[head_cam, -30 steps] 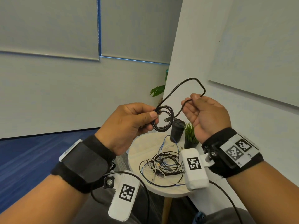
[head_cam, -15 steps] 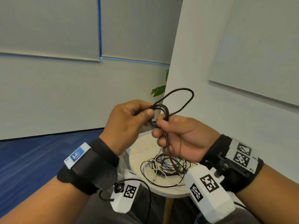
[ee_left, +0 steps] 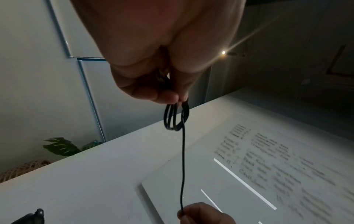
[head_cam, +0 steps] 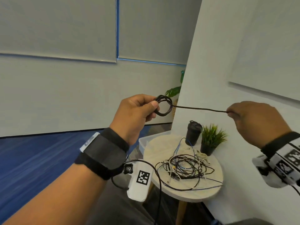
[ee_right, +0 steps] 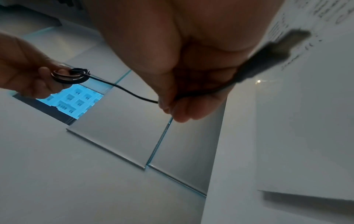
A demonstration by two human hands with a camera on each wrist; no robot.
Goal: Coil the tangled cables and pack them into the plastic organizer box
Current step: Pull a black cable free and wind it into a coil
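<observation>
Black cable coil (head_cam: 163, 105) pinched between thumb and curled fingers of left hand (head_cam: 136, 114), held up in the air above the table, several small loops stacked tight; grip at the coil's 9 o'clock side, presumably to keep the turns from springing apart. Tail of the same cable stretched nearly straight from the coil toward 3 o'clock, ending in the right hand (head_cam: 258, 122), fingers curled round it and thumb closing the pinch. From the right wrist view, plug end (ee_right: 275, 56) sticking out past the palm, blurred. Tension on the tail judged deliberate: cinching a wrap round the bundle so the coil stays locked. Tangled pile (head_cam: 185, 168) of black, white and blue cables lying on the round table (head_cam: 211, 190) at 5 o'clock from the coil, not yet sorted. Translucent plastic box (head_cam: 142, 142) just behind the table's 10 o'clock edge, mostly hidden; contents impossible to tell. Dark cup (head_cam: 193, 132) and small potted plant (head_cam: 211, 140) at the table's far side, clear of the pile.
</observation>
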